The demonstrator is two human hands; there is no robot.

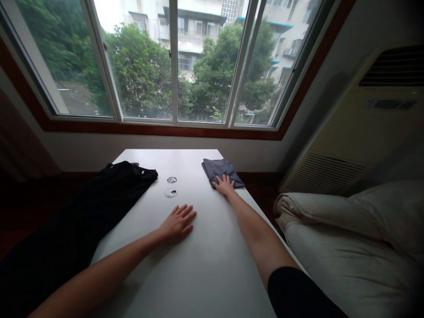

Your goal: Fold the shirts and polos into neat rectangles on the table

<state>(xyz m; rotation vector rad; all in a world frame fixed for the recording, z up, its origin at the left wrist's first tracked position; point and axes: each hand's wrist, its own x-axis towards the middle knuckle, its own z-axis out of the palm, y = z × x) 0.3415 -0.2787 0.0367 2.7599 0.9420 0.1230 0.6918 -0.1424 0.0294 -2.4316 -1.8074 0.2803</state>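
Observation:
My right hand (225,185) lies with fingers spread on a folded grey cloth garment (218,169) at the far right corner of the white table (198,265). My left hand (179,223) is stretched out flat over the middle of the tabletop, fingers apart and nothing in it. Beyond the left hand are two small round discs (171,192) set on or into the table surface. A heap of black clothing (115,190) covers the table's left side and hangs over its edge.
A cream sofa (344,247) stands close along the right side. Behind it is a tall floor-standing air conditioner (357,115). The far end of the table faces a wall below a wide window with a brown frame (198,131). A curtain (23,137) hangs at the left.

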